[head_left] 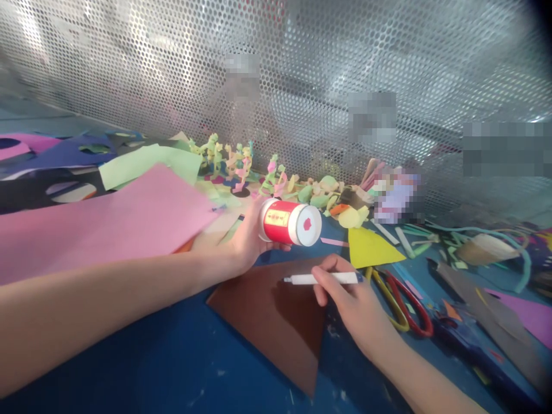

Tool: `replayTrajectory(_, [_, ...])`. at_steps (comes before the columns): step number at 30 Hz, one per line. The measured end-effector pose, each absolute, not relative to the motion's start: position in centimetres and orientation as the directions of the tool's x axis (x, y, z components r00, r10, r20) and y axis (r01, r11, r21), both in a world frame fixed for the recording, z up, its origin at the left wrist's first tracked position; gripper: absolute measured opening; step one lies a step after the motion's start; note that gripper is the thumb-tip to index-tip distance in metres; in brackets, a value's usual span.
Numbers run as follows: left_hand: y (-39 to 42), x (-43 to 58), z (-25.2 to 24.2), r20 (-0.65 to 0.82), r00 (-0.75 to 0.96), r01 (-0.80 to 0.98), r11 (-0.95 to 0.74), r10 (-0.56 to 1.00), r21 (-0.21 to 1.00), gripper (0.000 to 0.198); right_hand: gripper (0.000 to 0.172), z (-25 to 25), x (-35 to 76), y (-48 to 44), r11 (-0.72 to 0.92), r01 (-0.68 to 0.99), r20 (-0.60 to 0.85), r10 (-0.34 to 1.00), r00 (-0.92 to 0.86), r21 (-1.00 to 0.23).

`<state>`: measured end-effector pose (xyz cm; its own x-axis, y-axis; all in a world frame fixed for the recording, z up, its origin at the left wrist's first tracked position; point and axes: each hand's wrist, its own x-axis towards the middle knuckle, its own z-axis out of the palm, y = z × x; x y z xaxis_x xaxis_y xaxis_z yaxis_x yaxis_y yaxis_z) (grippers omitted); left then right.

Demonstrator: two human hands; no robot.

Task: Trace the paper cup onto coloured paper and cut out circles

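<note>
My left hand (252,238) is wrapped round a small red-and-white cylindrical container (282,221), tipped on its side above the table. Its white round end, marked with a red spot, faces right. Between the fingers of my right hand (340,287) is a white pen (323,279), its tip pointing left. The pen hovers over a brown sheet of paper (267,316) that lies on the blue table. A shadow falls across the right part of the sheet.
Scissors with red and yellow handles (409,305) lie right of my right hand, near a yellow paper piece (373,248). Pink paper (107,230) spreads at left. Several small paper figures (241,167) stand behind, before a perforated metal screen (293,75). Paper scraps litter the right.
</note>
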<state>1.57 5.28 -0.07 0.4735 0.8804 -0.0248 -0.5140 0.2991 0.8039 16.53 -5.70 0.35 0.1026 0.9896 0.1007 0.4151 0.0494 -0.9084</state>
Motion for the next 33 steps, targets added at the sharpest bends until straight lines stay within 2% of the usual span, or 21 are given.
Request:
replayTrajectory(12, [5.06,1.42,0.12,-0.005,0.486,-0.503,0.284,0.874,0.817,0.047,0.027,0.13,16.51,-5.60,0.043,0.431,0.080,0.995,0.067,-0.901])
replayTrajectory(33, [5.03,1.49,0.17,-0.050,0.476,-0.459,0.297,0.878,0.837,0.055,0.022,-0.09,16.43,-5.36,0.058,0.393,0.103,0.990,0.094,-0.918])
